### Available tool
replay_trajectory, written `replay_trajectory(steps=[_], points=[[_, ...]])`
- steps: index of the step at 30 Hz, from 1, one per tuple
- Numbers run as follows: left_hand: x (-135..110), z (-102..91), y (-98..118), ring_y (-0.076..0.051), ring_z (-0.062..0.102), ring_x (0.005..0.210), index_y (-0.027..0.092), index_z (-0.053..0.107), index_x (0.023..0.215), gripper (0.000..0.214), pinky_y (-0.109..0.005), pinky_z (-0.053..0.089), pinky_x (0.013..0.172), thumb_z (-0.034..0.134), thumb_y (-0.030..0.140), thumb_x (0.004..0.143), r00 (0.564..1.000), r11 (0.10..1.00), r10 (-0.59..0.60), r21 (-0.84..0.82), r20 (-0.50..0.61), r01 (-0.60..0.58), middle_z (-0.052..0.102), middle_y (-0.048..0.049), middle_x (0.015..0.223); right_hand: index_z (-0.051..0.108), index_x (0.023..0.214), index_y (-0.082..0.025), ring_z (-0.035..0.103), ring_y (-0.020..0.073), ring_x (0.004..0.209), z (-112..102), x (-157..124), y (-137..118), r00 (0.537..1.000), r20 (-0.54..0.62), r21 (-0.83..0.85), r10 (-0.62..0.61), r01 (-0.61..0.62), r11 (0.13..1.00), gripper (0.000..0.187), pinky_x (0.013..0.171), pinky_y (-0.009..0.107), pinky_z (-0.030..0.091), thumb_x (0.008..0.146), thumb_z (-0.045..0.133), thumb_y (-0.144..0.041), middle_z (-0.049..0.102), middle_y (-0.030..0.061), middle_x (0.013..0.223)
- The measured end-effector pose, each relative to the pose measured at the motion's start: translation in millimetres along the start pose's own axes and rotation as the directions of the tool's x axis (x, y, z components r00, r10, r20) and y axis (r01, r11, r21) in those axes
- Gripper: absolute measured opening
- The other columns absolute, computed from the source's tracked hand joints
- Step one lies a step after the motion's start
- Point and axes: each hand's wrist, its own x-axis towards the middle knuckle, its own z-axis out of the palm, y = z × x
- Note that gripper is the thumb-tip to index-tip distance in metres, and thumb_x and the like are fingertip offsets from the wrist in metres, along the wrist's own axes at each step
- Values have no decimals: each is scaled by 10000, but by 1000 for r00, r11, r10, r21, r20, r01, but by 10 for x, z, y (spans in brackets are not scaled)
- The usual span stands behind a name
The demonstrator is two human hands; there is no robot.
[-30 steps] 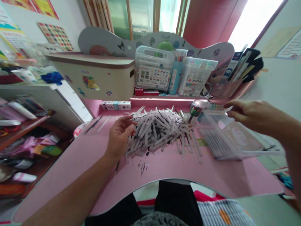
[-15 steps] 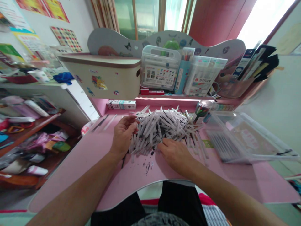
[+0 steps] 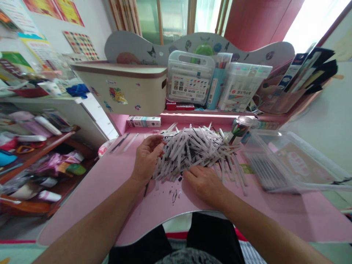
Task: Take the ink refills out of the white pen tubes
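Observation:
A big heap of slim whitish pen-like sticks (image 3: 189,146) with dark bits among them lies on the pink desk (image 3: 90,194). At its left edge is my left hand (image 3: 148,156), fingers curled in with the thumb near the index finger; what they hold, if anything, is too small to name. My right hand (image 3: 202,181) rests palm down at the front of the heap. Its fingers are bent and closed against the lower sticks, their tips hidden. Small black pieces (image 3: 175,194) are scattered on the desk between the hands.
Right of the heap stand a can (image 3: 240,128) and a clear plastic box (image 3: 275,179). A beige storage bin (image 3: 123,91) and marker cases (image 3: 189,82) line the shelf behind. Two thin pens (image 3: 119,142) lie at the desk's left, near a small carton (image 3: 144,121).
The whole view has shifted slightly as the head moved. Both hands keep nearly the same places at the heap, the right one a touch closer to the sticks.

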Motion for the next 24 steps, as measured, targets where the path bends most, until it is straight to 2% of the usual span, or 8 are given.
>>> replay_trajectory(steps=[5, 10, 13, 15, 18, 21, 23, 24], points=[[-19, 5, 18, -104, 561, 596, 188, 661, 975, 199, -237, 446, 555, 690, 217, 780, 1000, 1000, 5, 18, 28, -6, 689, -16, 840, 631, 833, -173, 526, 158, 666, -1, -35, -11, 991, -124, 45, -48, 54, 998, 118, 594, 291, 313, 871, 534, -116, 607, 30, 734], [-82, 39, 92, -112, 567, 608, 194, 679, 958, 168, -250, 473, 578, 679, 212, 791, 997, 997, 36, 61, 62, -40, 691, -18, 852, 604, 786, -188, 507, 163, 635, -87, -44, -27, 940, -316, 96, -126, 163, 982, 146, 587, 300, 342, 832, 481, -122, 586, 23, 680], [-153, 39, 138, -140, 605, 660, 207, 702, 963, 161, -275, 504, 623, 653, 191, 810, 987, 985, 110, 117, 115, -123, 703, -33, 877, 539, 739, -210, 473, 144, 575, -193, -56, -25, 898, -421, 130, -127, 199, 971, 137, 565, 289, 347, 816, 484, -111, 544, -2, 611], [-209, 28, 164, -168, 637, 728, 214, 716, 965, 177, -295, 518, 667, 616, 162, 829, 960, 954, 198, 188, 196, -235, 709, -50, 905, 515, 764, -223, 477, 138, 557, -285, -69, -17, 872, -478, 162, -104, 204, 965, 135, 553, 283, 362, 803, 498, -95, 536, -13, 597], [-286, 25, 205, -202, 670, 844, 223, 715, 1026, 257, -313, 538, 719, 576, 115, 839, 856, 845, 347, 268, 383, -462, 715, -79, 994, 509, 858, -239, 522, 141, 573, -443, -82, -16, 819, -571, 188, -58, 200, 962, 176, 569, 280, 419, 787, 537, -80, 557, -18, 623], [-338, 64, 242, -232, 675, 982, 222, 647, 1196, 394, -350, 565, 808, 630, 114, 817, 684, 671, 512, 256, 519, -696, 698, -116, 1159, 512, 924, -226, 568, 147, 609, -597, -64, -61, 747, -664, 246, -14, 236, 940, 236, 590, 284, 464, 768, 567, -57, 577, -12, 660], [-351, 96, 250, -248, 660, 1064, 206, 596, 1264, 466, -380, 554, 890, 681, 139, 811, 572, 533, 608, 251, 550, -808, 682, -141, 1216, 517, 939, -206, 581, 138, 622, -675, -25, -111, 737, -675, 352, 32, 284, 892, 244, 586, 269, 474, 768, 568, -41, 587, -6, 683], [-350, 107, 246, -242, 662, 1063, 204, 592, 1263, 456, -376, 548, 903, 685, 146, 821, 535, 477, 638, 262, 554, -839, 690, -138, 1200, 519, 939, -201, 580, 128, 620, -702, 2, -133, 753, -656, 411, 59, 291, 864, 234, 584, 256, 475, 776, 570, -40, 589, -7, 691]])
